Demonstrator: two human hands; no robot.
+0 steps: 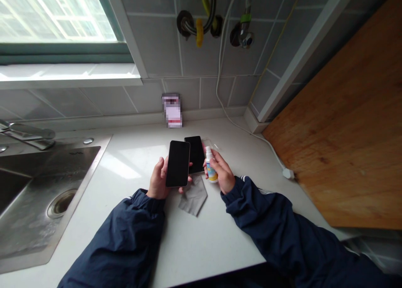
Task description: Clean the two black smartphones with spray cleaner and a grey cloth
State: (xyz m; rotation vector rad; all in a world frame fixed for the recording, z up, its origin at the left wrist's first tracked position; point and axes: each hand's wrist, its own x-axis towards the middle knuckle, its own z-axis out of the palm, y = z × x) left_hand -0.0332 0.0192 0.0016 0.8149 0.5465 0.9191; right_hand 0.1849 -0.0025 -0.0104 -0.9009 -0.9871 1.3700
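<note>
My left hand (159, 178) is wrapped round a smartphone (178, 164), its dark screen facing up toward me. In my right hand (223, 173) is a small spray bottle (211, 167) with a white top and a blue and yellow label, held upright just right of the phone. A second dark phone (196, 154) lies on the counter behind, partly covered by the held phone. Below the two hands a grey cloth (196, 198) rests on the counter. Something clear and thin (212, 144) shows behind the bottle, mostly hidden.
A steel sink (105, 143) with a faucet (28, 135) is set into the white counter (238, 242) at left. Against the tiled wall leans a blurred-out item (172, 111). A white cable (234, 122) runs down to a plug (288, 173) beside a wooden panel (348, 124).
</note>
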